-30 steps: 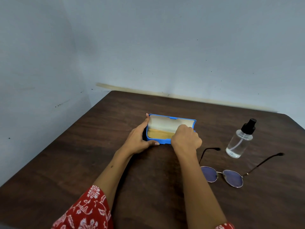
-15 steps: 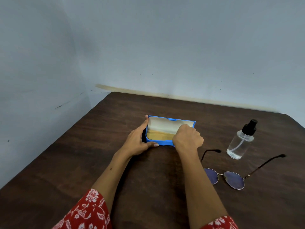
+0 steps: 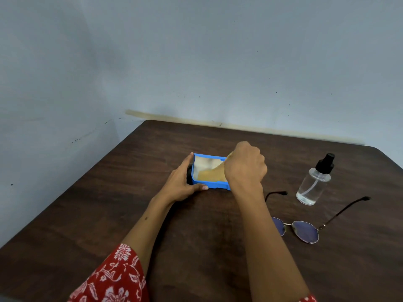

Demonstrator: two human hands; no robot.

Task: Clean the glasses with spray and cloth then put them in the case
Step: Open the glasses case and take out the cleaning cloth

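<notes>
An open blue glasses case with a pale lining lies at the middle of the dark wooden table. My left hand grips its left end. My right hand is raised above the case's right end, fingers closed on a tan cloth that trails from the hand down into the case. Round wire-framed glasses lie on the table to the right with their arms unfolded. A clear spray bottle with a black nozzle stands just behind them.
Grey walls close the table in at the back and on the left. The table's right edge runs near the spray bottle. My red floral sleeves show at the bottom of the view.
My right hand has risen out of the case, drawing the tan cloth up with it. My left hand stays on the case's left end.
</notes>
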